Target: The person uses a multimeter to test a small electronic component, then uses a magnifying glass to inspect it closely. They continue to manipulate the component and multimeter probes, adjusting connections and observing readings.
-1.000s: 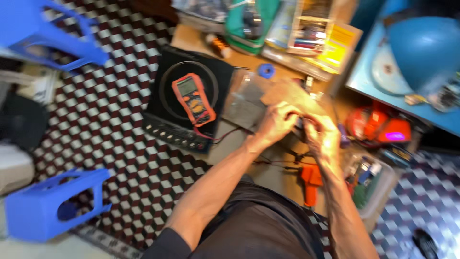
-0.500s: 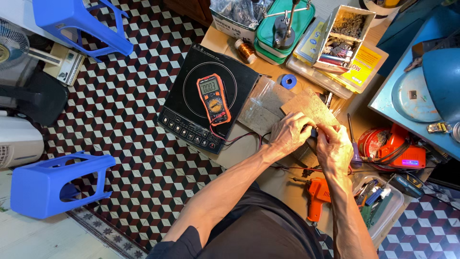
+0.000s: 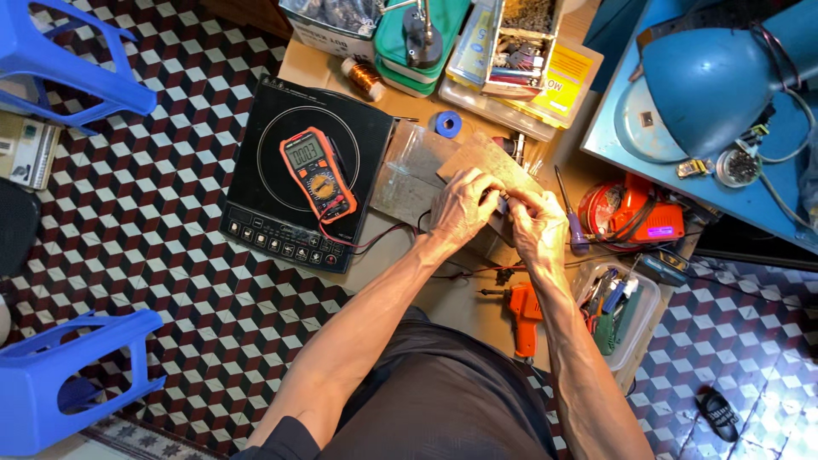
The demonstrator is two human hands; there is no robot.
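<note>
Below, a low wooden table (image 3: 443, 290) stands on a checkered tile floor (image 3: 153, 213) between blue stools (image 3: 60, 375). Since the earlier frames the view has steadied and the hands have barely shifted. The left hand (image 3: 460, 209) and right hand (image 3: 537, 223) curl together, pinching a small part (image 3: 503, 202) over a metal plate (image 3: 486, 162). A clear tub (image 3: 635, 328) holds tools.

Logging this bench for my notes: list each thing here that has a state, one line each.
left hand: gripping something small, hidden.
right hand: pinching the same spot.
multimeter: on, display lit, lying on the cooktop.
induction cooktop: flat, no pot.
parts box: open.
tool tub: open, full.
</note>
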